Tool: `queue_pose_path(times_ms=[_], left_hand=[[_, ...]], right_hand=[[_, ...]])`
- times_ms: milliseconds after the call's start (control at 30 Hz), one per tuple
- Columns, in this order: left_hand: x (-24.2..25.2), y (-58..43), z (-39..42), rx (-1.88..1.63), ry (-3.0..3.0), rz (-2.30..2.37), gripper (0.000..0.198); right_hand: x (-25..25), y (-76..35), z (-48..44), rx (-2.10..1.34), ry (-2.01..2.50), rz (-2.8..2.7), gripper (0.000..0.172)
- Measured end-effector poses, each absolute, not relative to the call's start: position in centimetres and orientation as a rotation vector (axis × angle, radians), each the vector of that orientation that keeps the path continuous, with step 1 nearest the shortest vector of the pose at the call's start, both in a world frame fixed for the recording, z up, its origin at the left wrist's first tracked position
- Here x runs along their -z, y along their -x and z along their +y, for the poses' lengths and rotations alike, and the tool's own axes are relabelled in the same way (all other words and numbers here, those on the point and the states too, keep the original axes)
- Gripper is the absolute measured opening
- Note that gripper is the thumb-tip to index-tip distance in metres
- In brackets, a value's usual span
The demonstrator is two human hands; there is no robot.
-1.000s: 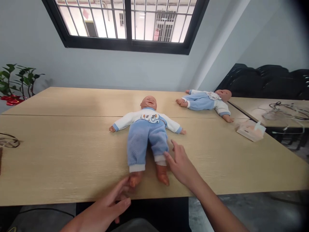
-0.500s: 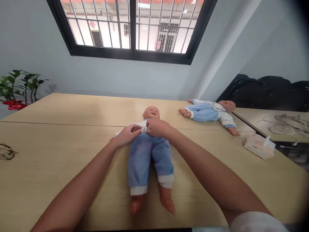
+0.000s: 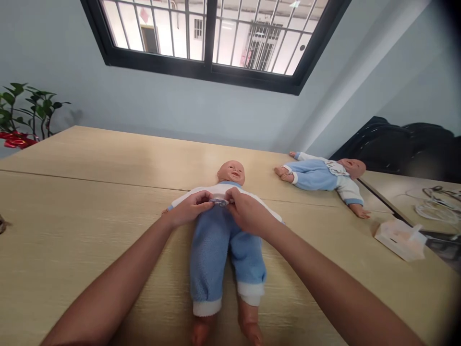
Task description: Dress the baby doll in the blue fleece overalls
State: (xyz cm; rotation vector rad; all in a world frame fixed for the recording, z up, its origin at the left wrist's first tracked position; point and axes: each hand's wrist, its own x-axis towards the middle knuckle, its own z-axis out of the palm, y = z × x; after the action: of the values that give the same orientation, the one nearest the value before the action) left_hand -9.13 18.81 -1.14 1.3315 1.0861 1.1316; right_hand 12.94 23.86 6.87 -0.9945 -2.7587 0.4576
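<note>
A baby doll (image 3: 211,259) in a white top and blue trousers lies on its back before me, head away from me and bare feet toward me. At its belly, my left hand (image 3: 192,206) pinches one side of the doll's white top (image 3: 219,193), thumb and fingers together. On the other side, my right hand (image 3: 247,209) is closed on the same top. Between my fingertips the cloth is drawn into a small fold with a greyish print, whose details are too small to make out. The fingertips partly cover the waist.
A second doll (image 3: 317,175) in similar clothes lies at the back right of the wooden table (image 3: 90,216). Nearer its right edge stands a tissue box (image 3: 399,238). Cables (image 3: 437,206) lie on a neighbouring table, by black chairs (image 3: 414,149). A potted plant (image 3: 32,108) stands at left.
My right hand has moved down from the doll's upper chest to its belly, uncovering the collar. Both hands now hold the cloth fold level. The camera view has tilted and shifted slightly.
</note>
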Motion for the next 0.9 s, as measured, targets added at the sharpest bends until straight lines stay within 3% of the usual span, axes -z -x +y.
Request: queue_pose_path(times_ms=[167, 300, 567, 900], left_hand=[[1.6, 8.2, 18.5, -1.392, -1.459, 1.345, 0.014], [1.9, 7.5, 18.4, -1.559, -1.713, 1.658, 0.006], [3.3, 8.8, 18.3, -1.08, -1.728, 1.702, 0.015], [4.4, 8.1, 17.6, -1.244, -1.552, 2.026, 0.014]], right_hand=[[-7.5, -11.5, 23.9, -0.833, 0.984, -2.594, 0.026], [-6.9, -9.6, 25.0, -0.976, 1.02, -2.435, 0.02], [-6.5, -8.0, 27.4, -1.208, 0.903, -2.411, 0.019], [-5.4, -9.4, 27.5, -1.288, 0.923, -2.342, 0.024]])
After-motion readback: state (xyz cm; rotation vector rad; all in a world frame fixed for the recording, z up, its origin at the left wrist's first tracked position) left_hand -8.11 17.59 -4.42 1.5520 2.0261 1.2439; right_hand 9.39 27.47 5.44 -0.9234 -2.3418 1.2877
